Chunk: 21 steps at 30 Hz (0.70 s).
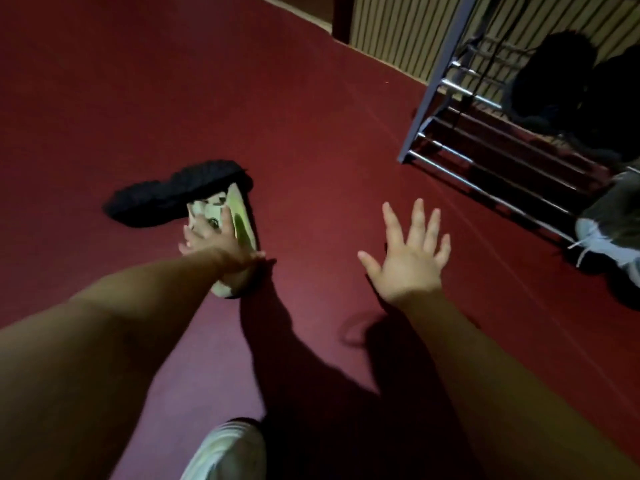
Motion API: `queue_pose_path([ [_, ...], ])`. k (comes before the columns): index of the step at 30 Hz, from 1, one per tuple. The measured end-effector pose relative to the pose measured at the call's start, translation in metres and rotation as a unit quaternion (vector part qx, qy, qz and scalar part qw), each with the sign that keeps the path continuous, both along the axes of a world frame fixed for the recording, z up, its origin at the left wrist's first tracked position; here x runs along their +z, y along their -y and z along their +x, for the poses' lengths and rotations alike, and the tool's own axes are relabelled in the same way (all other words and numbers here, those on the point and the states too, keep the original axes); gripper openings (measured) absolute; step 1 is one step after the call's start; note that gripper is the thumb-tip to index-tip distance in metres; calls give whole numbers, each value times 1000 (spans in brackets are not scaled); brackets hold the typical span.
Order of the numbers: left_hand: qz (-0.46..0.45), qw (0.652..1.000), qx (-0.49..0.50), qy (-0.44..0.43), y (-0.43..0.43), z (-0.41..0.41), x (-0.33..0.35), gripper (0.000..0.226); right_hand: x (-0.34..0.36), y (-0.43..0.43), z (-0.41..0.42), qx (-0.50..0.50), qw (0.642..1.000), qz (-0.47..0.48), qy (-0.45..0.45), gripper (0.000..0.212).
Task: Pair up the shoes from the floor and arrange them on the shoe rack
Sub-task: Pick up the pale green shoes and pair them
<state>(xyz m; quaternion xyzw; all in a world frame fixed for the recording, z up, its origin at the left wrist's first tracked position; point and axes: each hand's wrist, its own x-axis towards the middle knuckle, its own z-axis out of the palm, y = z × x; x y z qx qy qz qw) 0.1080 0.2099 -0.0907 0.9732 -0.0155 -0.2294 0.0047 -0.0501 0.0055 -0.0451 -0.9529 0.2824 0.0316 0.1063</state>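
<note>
My left hand (211, 242) grips a white and lime-green sneaker (240, 220) lying on the dark red floor, fingers around its opening. A black chunky-soled shoe (173, 194) lies on its side right behind it, touching it. My right hand (410, 258) hovers over bare floor with fingers spread, holding nothing. A second pale green-white sneaker (225, 452) shows at the bottom edge. The metal shoe rack (446, 81) stands at the upper right, with dark shoes (554, 77) on its bars.
A white and grey sneaker (609, 237) sits by the rack's lower bars at the right edge. A ribbed beige wall panel (398, 32) runs behind the rack. Dark red floor (311, 116) stretches between the shoes and the rack.
</note>
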Motion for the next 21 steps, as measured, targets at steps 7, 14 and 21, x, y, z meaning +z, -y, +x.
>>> queue_pose_path([
  [7, -47, 993, 108, 9, 11, -13, -21, 110, -7, -5, 2, 25, 998, 6, -58, 80],
  [14, -114, 986, 118, -44, 14, -8, -18, 103, -8, 12, 1, 10, 995, 11, -95, 77],
  [21, -173, 977, 92, -82, 41, -9, -12, 92, -3, 26, -5, -22, 995, 15, -100, 77],
])
